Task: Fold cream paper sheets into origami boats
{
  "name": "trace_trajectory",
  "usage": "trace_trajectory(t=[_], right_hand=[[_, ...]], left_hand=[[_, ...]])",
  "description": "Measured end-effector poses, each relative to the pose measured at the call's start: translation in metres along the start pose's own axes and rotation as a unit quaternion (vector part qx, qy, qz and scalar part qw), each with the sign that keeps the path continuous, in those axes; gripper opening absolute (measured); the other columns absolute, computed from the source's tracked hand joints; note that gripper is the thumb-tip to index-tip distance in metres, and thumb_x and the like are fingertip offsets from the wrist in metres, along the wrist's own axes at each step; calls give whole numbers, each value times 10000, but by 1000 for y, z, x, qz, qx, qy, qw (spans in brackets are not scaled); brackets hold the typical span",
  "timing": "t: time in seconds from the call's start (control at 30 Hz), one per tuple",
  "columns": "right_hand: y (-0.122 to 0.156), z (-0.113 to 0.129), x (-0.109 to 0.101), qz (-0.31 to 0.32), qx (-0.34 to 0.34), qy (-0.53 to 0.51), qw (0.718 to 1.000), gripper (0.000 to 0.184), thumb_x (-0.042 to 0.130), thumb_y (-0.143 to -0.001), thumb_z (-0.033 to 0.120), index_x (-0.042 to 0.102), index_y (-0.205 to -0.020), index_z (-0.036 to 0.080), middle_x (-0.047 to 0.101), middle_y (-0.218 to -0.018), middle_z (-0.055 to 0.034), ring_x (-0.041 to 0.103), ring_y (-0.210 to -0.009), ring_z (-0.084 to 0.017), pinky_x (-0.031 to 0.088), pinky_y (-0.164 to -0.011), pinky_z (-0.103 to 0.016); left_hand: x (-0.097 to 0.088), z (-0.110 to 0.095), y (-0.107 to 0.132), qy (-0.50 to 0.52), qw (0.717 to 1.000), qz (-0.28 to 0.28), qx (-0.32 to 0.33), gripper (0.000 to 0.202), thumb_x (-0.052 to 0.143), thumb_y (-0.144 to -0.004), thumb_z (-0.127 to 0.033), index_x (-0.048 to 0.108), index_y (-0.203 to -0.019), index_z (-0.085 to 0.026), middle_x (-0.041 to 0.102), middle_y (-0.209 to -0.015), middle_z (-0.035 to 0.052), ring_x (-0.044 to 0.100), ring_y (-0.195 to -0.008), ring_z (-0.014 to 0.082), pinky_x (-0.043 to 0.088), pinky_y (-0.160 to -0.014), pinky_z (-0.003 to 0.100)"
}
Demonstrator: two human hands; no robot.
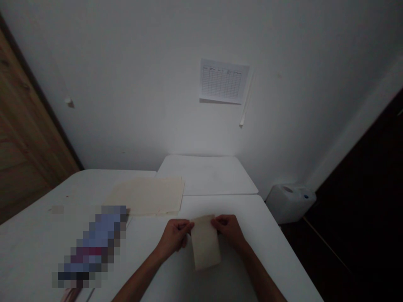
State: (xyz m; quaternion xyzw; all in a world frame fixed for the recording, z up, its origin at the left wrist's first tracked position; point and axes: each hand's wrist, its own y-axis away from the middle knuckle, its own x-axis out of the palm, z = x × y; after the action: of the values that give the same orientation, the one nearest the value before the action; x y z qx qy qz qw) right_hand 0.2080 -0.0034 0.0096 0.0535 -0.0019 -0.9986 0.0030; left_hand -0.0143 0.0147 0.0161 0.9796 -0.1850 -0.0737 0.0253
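Note:
A small beige piece of paper (206,245), roughly rectangular and perhaps folded, is held up over the white table. My left hand (176,235) pinches its upper left corner between thumb and fingers. At the upper right corner, my right hand (228,228) grips it in the same way. The paper's lower end hangs toward me, slightly tilted. Beyond my left hand lies a stack of larger beige sheets (151,195), flat on the table with slightly uneven edges.
Left of my arms, a pixelated bluish patch (100,239) covers something I cannot make out. White tables (245,209) meet the wall, where a printed chart (224,82) hangs. A white plastic container (289,203) stands right of the table; a wooden door (25,126) is at left.

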Motion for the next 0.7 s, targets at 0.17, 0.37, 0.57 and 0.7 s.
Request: trace_trajectory(t=[0.17,0.37,0.57,0.7], right_hand=[[0,1,2,-34,-14,20,999,465,712,-659,586,746,-722,126,708,-678,-87,645,-613,-210,498,-563,-294],[0,1,2,-69,-41,13,997,450,702,-691,569,749,-751,125,720,-717,-101,660,-642,-224,506,-582,-303],[-1,1,1,-83,-38,-6,996,459,702,-694,576,745,-774,125,720,-720,-96,665,-644,-231,520,-590,-314],[-1,1,2,-65,-21,-37,997,488,703,-681,600,741,-798,127,719,-734,-89,666,-654,-225,533,-603,-323]], left_hand=[[7,-2,1,19,999,-26,-14,524,587,-711,-662,617,-675,-141,428,-358,-70,332,-260,73,198,-273,184],[13,-1,3,3,1000,-10,-29,490,597,-702,-645,572,-618,-163,418,-339,-72,337,-244,78,185,-261,182],[13,-1,4,-12,999,1,-36,475,599,-709,-630,571,-616,-165,441,-356,-71,327,-242,69,189,-259,182],[12,4,1,-4,999,-7,-33,494,595,-709,-647,578,-619,-161,433,-364,-70,350,-258,75,196,-270,184]])
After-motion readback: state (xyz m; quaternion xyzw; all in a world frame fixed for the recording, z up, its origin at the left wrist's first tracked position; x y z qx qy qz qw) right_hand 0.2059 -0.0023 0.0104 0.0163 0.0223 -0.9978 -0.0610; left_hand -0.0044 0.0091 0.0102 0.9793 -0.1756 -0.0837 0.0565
